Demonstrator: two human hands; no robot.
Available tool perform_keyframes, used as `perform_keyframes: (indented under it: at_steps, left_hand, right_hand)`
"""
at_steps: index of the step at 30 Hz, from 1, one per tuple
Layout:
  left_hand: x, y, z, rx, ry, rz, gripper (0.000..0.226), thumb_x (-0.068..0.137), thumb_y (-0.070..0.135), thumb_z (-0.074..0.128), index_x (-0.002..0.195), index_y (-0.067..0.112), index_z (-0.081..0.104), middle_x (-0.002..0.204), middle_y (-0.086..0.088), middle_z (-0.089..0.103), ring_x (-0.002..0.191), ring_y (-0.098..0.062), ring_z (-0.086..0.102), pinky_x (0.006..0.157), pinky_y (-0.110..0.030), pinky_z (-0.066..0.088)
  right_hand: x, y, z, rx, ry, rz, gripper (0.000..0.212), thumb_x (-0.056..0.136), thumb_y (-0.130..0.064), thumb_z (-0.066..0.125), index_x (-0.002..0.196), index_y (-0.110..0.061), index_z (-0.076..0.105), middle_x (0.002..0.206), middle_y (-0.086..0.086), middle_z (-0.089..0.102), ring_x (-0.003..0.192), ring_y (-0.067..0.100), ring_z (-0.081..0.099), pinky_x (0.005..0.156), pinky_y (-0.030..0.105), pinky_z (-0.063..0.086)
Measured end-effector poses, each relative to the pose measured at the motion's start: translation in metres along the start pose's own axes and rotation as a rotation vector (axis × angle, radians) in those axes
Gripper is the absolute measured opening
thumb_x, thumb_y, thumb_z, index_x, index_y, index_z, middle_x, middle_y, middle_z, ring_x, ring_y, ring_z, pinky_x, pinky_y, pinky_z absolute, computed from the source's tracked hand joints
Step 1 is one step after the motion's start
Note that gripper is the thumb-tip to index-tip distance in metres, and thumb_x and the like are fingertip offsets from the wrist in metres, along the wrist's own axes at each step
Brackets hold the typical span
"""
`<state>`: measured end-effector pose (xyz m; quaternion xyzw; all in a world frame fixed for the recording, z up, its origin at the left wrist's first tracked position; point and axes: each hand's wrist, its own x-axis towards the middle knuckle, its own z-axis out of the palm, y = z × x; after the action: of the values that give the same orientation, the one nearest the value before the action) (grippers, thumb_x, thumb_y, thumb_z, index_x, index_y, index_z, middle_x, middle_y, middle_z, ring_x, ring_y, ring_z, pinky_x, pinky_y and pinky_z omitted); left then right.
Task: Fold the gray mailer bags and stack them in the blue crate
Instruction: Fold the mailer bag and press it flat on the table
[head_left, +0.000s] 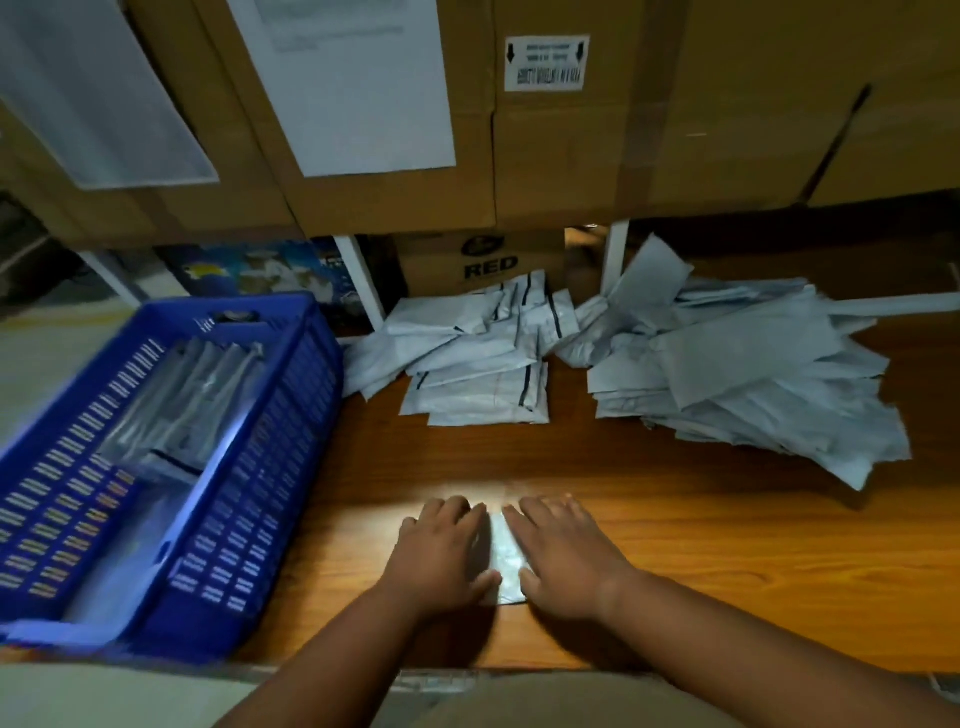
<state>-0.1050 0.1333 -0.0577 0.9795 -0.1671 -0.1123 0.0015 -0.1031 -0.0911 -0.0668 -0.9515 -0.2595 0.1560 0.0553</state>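
Head view: two flat hands press one gray mailer bag down on the wooden table.

The left hand (441, 556) and the right hand (563, 558) lie side by side with fingers straight, gripping nothing — just pushing on the mailer bag (506, 556) under them, likely to make its fold stay sharp. Only a thin strip of the bag shows between them. The table (727, 571) gives them a hard, flat spot to press on. Past the fingertips sits a small heap of folded bags (478, 364), and further to the right of the right hand a bigger, messy pile of bags (753, 374), which look not yet folded. Just left of the left hand is the blue crate (249, 493) — close by, so a finished bag is easy to drop in. Some bags (187, 395) already stand inside it.
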Motion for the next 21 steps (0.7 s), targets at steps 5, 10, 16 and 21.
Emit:
perform_keyframes:
  at_steps: [5,10,16,21]
  left_hand:
    - [0.009,-0.019,-0.020,-0.065,-0.174,-0.096,0.049,0.080,0.065,0.077,0.117,0.036,0.064,0.121,0.002,0.059,0.119,-0.026,0.053,0.098,-0.047,0.049]
    - [-0.003,-0.027,-0.013,-0.040,-0.271,-0.135,0.045,0.080,0.065,0.078,0.103,0.028,0.068,0.117,-0.005,0.058,0.115,-0.030,0.054,0.091,-0.042,0.050]
    - [-0.025,-0.032,-0.009,-0.431,-0.223,-0.277,0.047,0.072,0.035,0.091,0.104,0.026,0.059,0.108,0.001,0.066,0.098,-0.021,0.063,0.077,-0.036,0.054]
    - [-0.035,-0.066,-0.064,-0.518,-0.118,-0.291,0.023,0.088,0.034,0.086,0.104,0.027,0.071,0.103,0.006,0.069,0.092,-0.013,0.068,0.081,-0.035,0.061]
  right_hand:
    - [0.038,-0.022,-0.030,-0.057,-0.063,-0.075,0.066,0.090,-0.056,0.069,0.145,-0.025,0.049,0.137,0.009,0.056,0.127,0.035,0.049,0.104,0.048,0.045]
    - [0.059,-0.031,-0.047,-0.077,-0.144,-0.120,0.028,0.088,-0.045,0.079,0.111,-0.030,0.072,0.121,0.001,0.057,0.114,0.026,0.052,0.088,0.040,0.051]
    - [0.076,-0.039,-0.052,0.026,-0.223,-0.144,0.011,0.091,-0.030,0.077,0.093,-0.030,0.066,0.104,-0.005,0.067,0.095,0.022,0.064,0.081,0.039,0.057]
    - [0.094,-0.059,-0.122,0.034,-0.146,-0.257,0.010,0.096,-0.026,0.074,0.105,-0.026,0.069,0.105,-0.006,0.069,0.091,0.014,0.059,0.073,0.032,0.045]
